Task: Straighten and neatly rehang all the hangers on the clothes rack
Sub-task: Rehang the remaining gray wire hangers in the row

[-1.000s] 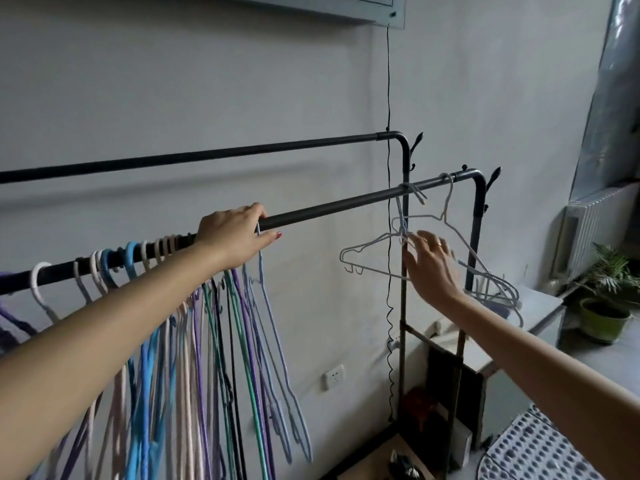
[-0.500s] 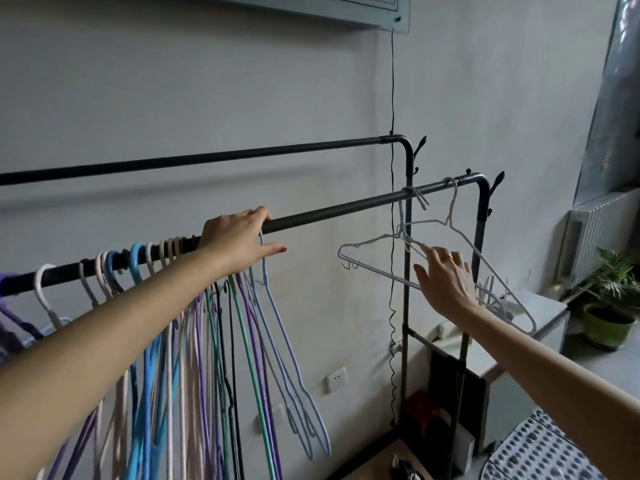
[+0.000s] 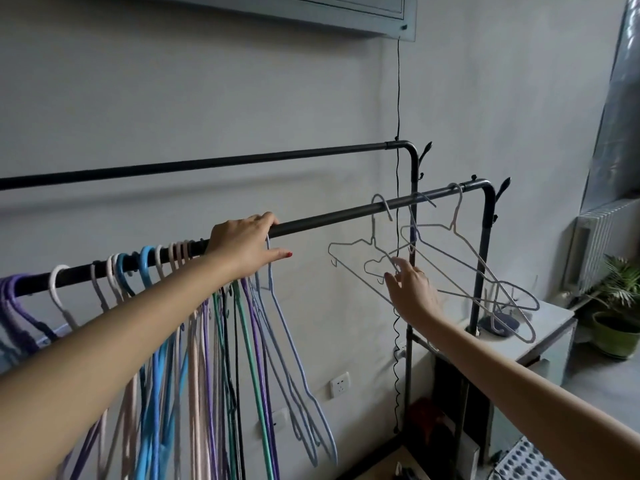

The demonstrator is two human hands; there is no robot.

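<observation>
While my left hand [image 3: 247, 247] lies curled over the front rail [image 3: 332, 220], my right hand [image 3: 410, 292] pinches the thin grey hanger [image 3: 349, 268] at centre frame, probably light, springy and best held near its neck.

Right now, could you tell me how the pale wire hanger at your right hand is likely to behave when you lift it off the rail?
The hanger looks thin, so probably light and springy. It hangs crossed with two others, so it may snag. Its open hook should lift off the rail easily.
</observation>
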